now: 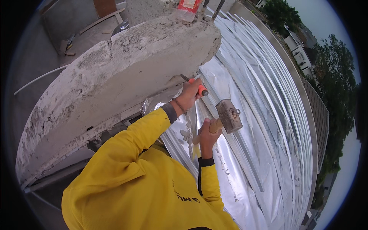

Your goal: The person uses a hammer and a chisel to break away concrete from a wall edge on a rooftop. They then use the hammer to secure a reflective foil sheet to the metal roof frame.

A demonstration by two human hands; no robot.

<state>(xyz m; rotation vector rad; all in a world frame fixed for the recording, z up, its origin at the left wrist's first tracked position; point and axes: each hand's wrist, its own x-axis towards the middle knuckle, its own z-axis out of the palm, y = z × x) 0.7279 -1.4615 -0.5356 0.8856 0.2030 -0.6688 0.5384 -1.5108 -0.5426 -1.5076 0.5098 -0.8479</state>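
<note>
My left hand (189, 95) grips a chisel with an orange grip (202, 87), its metal tip at the side of a rough, chipped concrete beam (126, 61). My right hand (209, 136) is closed on the wooden handle of a heavy hammer (229, 117), whose grey, worn head sits a short way below and right of the chisel. Foil sheeting (239, 168) with chips of debris lies under both hands, crossed by pale metal battens (249, 149). Both my forearms are in yellow sleeves.
A red-and-white object (187, 9) and dark bars (217, 9) are at the beam's top end. Lower on the left is a grey walled area with scraps of wood (101, 25) and a white pipe (40, 78). Beyond the roof's edge (314, 126) at right are trees and houses.
</note>
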